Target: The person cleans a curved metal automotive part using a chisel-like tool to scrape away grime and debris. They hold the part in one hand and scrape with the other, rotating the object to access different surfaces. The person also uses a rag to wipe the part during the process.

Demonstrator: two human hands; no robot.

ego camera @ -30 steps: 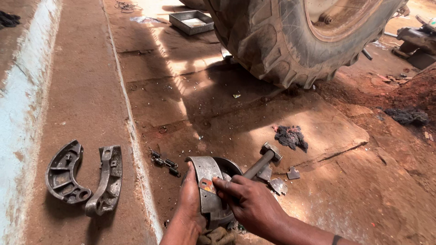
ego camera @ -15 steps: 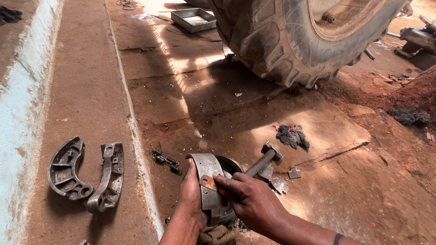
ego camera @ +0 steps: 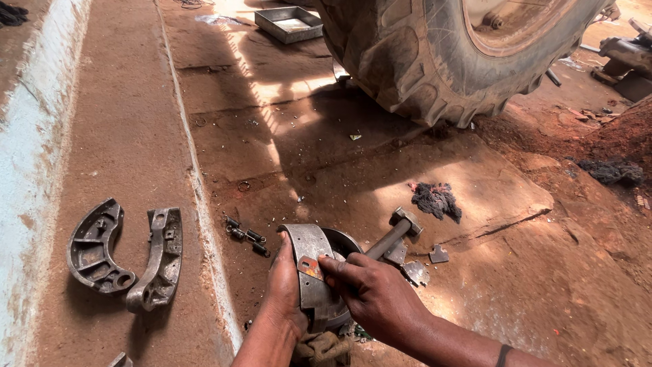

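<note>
A: Biggest first: tractor tyre [ego camera: 435, 54] top right, metal tray [ego camera: 291, 24] behind it, all on a dusty concrete floor [ego camera: 305, 156]. What's in hand?

B: A curved brake shoe [ego camera: 311, 272], stood on edge on the floor, bottom centre. Left hand [ego camera: 285, 289] braces its outer face, fingers wrapped shut on the rim. Right hand [ego camera: 370, 295] is closed on a small chisel or punch, hard to tell which, tip set on the orange lining patch [ego camera: 310, 267].

A: Step?

B: Looks like working the lining or a rivet off the shoe. Tool placed, shoe steadied. My read only.

A: Next move needs?

B: Probably a strike. The hammer [ego camera: 395, 233] lies just behind the shoe, head away from the person, no hand on it. Both hands are busy, so one has to let go without the shoe tipping.

A: Anything else nearby?

B: Two more brake shoes [ego camera: 125, 255] lying flat to the left, past the floor edge. Dark rag [ego camera: 436, 199] right of the hammer. Springs [ego camera: 246, 236] left of the held shoe. Small metal scraps [ego camera: 439, 255] by the hammer head.
</note>
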